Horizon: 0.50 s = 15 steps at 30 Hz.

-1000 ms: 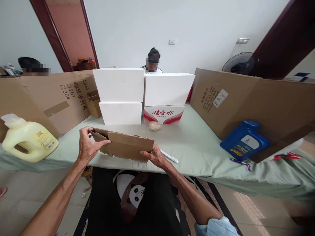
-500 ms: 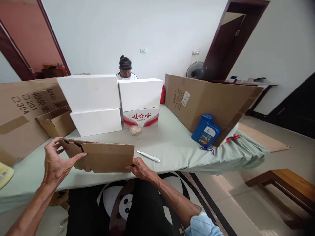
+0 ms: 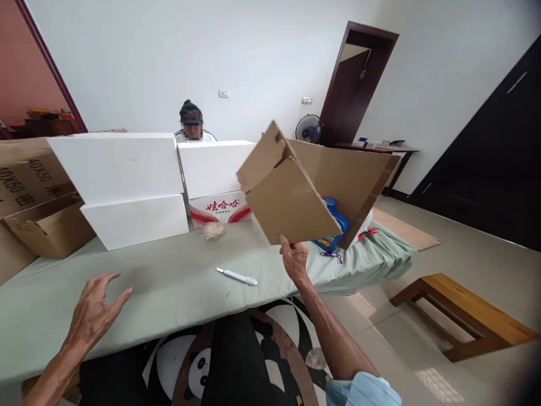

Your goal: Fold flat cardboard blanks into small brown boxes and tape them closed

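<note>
My right hand grips a folded piece of cardboard by its lower edge and holds it tilted in the air. The cardboard partly covers a blue bottle behind it. Over the table's left front, my left hand is empty, thumb and fingers apart. Between the two hands a white craft knife lies on the green tablecloth. A small crumpled clear plastic bundle rests farther back, by the printed box.
White boxes stand stacked at the back, with a red-and-white printed box among them. Brown cartons are at left, a large open carton at right. A person sits behind. A wooden stool stands on the right.
My left hand has let go of the cardboard and moved down. My right hand has lifted the cardboard up to the right and tilted it. The view has turned right.
</note>
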Tool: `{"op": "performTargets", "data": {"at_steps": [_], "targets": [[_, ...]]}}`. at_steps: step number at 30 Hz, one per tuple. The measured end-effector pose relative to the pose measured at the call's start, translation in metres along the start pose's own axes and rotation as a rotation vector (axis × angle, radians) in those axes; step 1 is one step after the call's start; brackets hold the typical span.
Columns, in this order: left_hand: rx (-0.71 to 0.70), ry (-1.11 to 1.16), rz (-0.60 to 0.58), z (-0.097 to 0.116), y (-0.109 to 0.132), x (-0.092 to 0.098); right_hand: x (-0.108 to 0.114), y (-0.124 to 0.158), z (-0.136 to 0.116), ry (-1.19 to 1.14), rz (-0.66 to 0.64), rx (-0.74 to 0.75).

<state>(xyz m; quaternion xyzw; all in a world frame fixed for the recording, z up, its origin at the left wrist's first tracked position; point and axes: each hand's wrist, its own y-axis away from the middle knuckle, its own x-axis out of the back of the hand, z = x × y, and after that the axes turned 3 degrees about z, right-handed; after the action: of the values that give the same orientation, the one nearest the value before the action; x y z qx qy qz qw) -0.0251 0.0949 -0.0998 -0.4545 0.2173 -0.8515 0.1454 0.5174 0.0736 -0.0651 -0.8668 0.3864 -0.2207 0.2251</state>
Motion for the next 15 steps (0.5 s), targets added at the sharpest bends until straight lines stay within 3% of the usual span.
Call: {"op": "performTargets", "data": {"at_steps": [3,6,11,15], "targets": [[0.053,-0.016,-0.070,-0.013,0.007,-0.023,0.010,-0.032,0.023,0.115,0.102,-0.011],[0.084,-0.001,-0.113,-0.022,0.016,-0.041,0.007,-0.048,0.044,0.225,0.104,-0.032],[0.162,0.007,-0.187,-0.030,0.034,-0.060,-0.018,-0.059,0.069,0.384,-0.003,-0.063],[0.094,-0.045,-0.120,-0.030,0.047,-0.068,-0.047,-0.083,0.078,0.492,-0.086,-0.064]]}}
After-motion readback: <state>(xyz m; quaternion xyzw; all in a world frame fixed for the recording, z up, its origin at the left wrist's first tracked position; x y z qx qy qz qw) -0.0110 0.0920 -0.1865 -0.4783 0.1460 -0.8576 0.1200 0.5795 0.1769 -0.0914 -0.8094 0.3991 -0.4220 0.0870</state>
